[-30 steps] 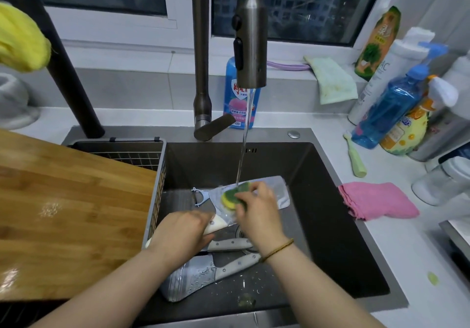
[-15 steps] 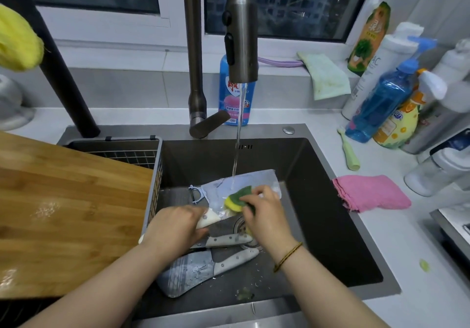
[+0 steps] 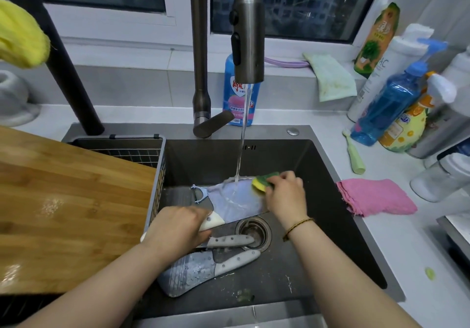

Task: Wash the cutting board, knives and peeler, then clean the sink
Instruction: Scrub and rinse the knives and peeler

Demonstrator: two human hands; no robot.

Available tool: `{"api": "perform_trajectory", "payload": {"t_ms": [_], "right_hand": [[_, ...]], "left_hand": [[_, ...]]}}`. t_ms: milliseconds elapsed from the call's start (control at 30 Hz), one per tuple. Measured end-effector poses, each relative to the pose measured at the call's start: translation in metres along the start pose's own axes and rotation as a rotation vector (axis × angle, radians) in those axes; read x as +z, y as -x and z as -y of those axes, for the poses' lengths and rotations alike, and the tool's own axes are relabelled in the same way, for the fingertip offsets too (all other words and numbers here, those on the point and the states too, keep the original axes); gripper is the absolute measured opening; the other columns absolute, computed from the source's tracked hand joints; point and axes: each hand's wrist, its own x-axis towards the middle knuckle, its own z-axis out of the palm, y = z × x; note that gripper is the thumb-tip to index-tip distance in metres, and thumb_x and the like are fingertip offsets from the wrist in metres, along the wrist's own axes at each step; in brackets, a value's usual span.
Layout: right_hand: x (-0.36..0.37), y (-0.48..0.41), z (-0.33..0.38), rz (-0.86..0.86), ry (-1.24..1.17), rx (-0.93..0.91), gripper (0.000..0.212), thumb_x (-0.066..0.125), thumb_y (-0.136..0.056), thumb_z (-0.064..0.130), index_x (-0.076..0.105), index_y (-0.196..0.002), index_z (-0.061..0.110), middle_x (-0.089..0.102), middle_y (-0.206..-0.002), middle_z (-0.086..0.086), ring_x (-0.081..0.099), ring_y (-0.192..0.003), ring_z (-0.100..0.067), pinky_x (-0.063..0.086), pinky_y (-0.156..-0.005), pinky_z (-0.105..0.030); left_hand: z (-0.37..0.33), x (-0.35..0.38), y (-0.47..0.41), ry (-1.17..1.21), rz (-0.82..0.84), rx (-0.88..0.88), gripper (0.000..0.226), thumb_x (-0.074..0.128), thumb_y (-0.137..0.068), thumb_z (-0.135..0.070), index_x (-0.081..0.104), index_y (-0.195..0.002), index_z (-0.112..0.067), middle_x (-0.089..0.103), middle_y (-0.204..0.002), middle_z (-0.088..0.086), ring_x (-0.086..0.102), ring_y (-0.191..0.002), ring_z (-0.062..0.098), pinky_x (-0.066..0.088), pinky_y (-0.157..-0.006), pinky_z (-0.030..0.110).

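Note:
My left hand [image 3: 175,228] grips the white handle of a cleaver [image 3: 236,200] and holds its wide blade flat under the running water in the dark sink [image 3: 343,226]. My right hand [image 3: 286,195] presses a yellow-green sponge [image 3: 263,181] on the far right end of the blade. A white peeler [image 3: 199,195] lies just left of the blade. Two more knives lie on the sink floor: one [image 3: 229,241] by the drain, another [image 3: 201,270] with a wet blade nearer me. The wooden cutting board [image 3: 63,213] rests over the sink's left side.
The faucet [image 3: 248,35] hangs over the sink middle. A drain basket [image 3: 127,149] sits at the sink's left. A pink cloth [image 3: 376,198], a green brush [image 3: 354,156] and several bottles [image 3: 389,109] stand on the right counter. A blue soap bottle [image 3: 236,98] is behind the tap.
My right hand slid the sponge along the cleaver blade from near the middle to its far right end. The left hand kept its hold on the handle.

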Motion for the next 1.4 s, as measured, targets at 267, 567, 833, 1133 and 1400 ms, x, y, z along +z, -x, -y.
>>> {"api": "perform_trajectory", "payload": {"t_ms": [267,567,833,1133,1400], "right_hand": [[0.012,0.015,0.016,0.047,-0.220,-0.244,0.029,0.050,-0.090,0.015,0.062,-0.116,0.014,0.048,-0.122,-0.005,0.040,-0.116,-0.021,0.026,-0.094,-0.017],[-0.008,0.016,-0.012,-0.376,-0.732,0.182,0.017,0.055,-0.087,0.003,0.058,-0.103,-0.001,0.035,-0.112,-0.001,0.037,-0.102,-0.008,0.023,-0.072,0.008],[0.032,0.036,0.025,-0.142,-0.589,-0.047,0.015,0.056,-0.087,0.009,0.060,-0.101,0.007,0.032,-0.108,0.005,0.037,-0.098,-0.006,0.025,-0.071,0.006],[0.010,0.009,0.020,-0.164,-0.552,0.011,0.023,0.056,-0.088,0.012,0.063,-0.108,0.006,0.042,-0.119,-0.004,0.044,-0.112,-0.016,0.025,-0.085,-0.008],[0.008,-0.006,0.014,-0.154,-0.558,0.092,0.026,0.052,-0.089,0.012,0.061,-0.113,0.006,0.043,-0.124,-0.006,0.045,-0.116,-0.020,0.025,-0.084,-0.009]], "left_hand": [[-0.001,-0.003,-0.005,0.082,0.011,-0.069,0.038,0.069,-0.069,-0.057,0.067,-0.098,-0.032,0.072,-0.084,-0.007,0.067,-0.075,0.009,0.043,-0.058,0.017],[0.011,-0.001,-0.002,1.244,0.308,-0.617,0.022,0.061,-0.085,-0.011,0.068,-0.065,-0.009,0.059,-0.046,-0.002,0.052,-0.039,0.004,0.043,-0.046,0.014],[0.007,-0.015,-0.006,1.591,0.343,-0.818,0.023,0.053,-0.089,-0.013,0.062,-0.073,0.001,0.063,-0.052,0.007,0.054,-0.038,0.012,0.045,-0.038,0.019],[0.004,-0.018,-0.006,1.652,0.347,-0.864,0.025,0.050,-0.091,-0.016,0.059,-0.075,0.000,0.061,-0.052,0.007,0.053,-0.038,0.014,0.045,-0.037,0.019],[0.000,-0.015,-0.004,1.696,0.347,-0.895,0.025,0.050,-0.091,-0.017,0.059,-0.079,0.002,0.060,-0.052,0.007,0.052,-0.037,0.013,0.044,-0.036,0.019]]}}
